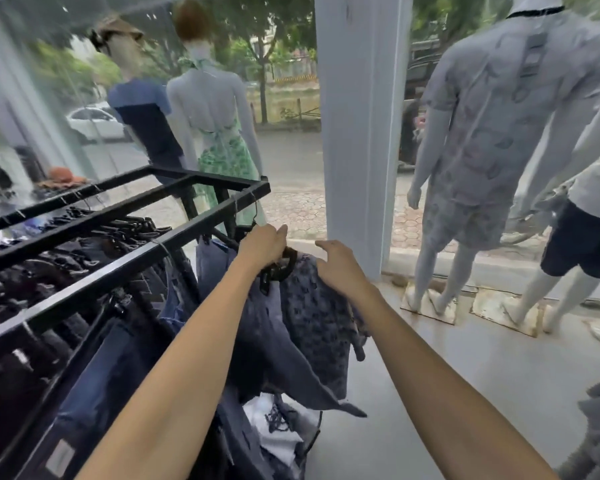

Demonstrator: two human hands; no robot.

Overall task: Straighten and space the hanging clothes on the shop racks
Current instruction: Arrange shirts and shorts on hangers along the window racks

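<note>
Black rack [125, 268] holds jeans [118, 368]; left hand [262, 247] grips hanger [282, 268].

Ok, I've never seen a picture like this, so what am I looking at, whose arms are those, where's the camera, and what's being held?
There is no machine here, only a person's two bare arms. The single picture comes from a wide-angle camera worn on the head, looking forward and down, so the arms reach in from the bottom. The left hand has its grip round black hangers at the end of a black metal rack full of dark clothes. The right hand, fingers relaxed, is at the shoulder of a patterned dark top and holds nothing. Beyond stand dressed mannequins facing a shop window.
</note>
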